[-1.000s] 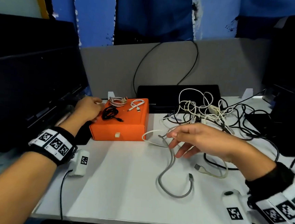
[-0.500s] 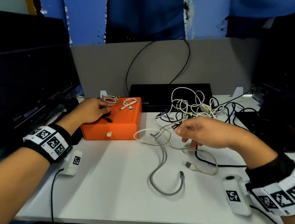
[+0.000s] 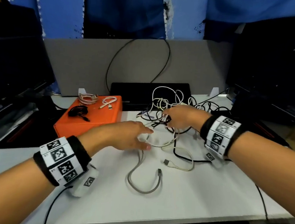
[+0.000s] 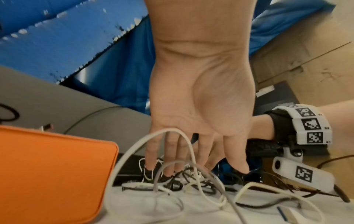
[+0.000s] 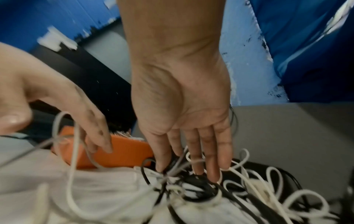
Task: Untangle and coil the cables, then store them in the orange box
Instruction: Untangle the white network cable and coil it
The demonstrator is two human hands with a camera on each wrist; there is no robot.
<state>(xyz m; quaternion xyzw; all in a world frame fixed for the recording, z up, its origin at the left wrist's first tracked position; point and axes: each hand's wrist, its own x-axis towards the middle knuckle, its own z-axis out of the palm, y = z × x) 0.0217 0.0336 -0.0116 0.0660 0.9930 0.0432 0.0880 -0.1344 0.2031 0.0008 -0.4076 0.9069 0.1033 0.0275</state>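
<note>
Orange plastic marks the flat rectangular box (image 3: 89, 117), which sits closed at the left rear of the white tabletop (image 3: 152, 210). Three coiled cables lie on its lid: a black one (image 3: 78, 110), a white one (image 3: 108, 102) and a pale pinkish one (image 3: 88, 97). Since a second ago the left hand (image 3: 123, 136) has been moved off the box and brought to the loose white cable loop (image 3: 158, 143) just right of it; its fingers are straight and spread over the loop, nothing being gripped. The right hand (image 3: 180, 117) has been carried back from the grey cable (image 3: 142, 183) into the tangled pile of black and white cables (image 3: 170, 105) at the rear. Its fingers (image 5: 210, 159) are pushed among the strands, but a closed grip on any one strand cannot be made out.

A storing step is judged finished and the next untangling begun. Most of the work is judged outstanding, since the pile is still knotted and the grey cable and a cream USB cable (image 3: 180, 161) lie uncoiled in front.

No brand or readable writing is seen; only black-and-white square marker patterns are carried on the wristbands (image 3: 60, 161).
</note>
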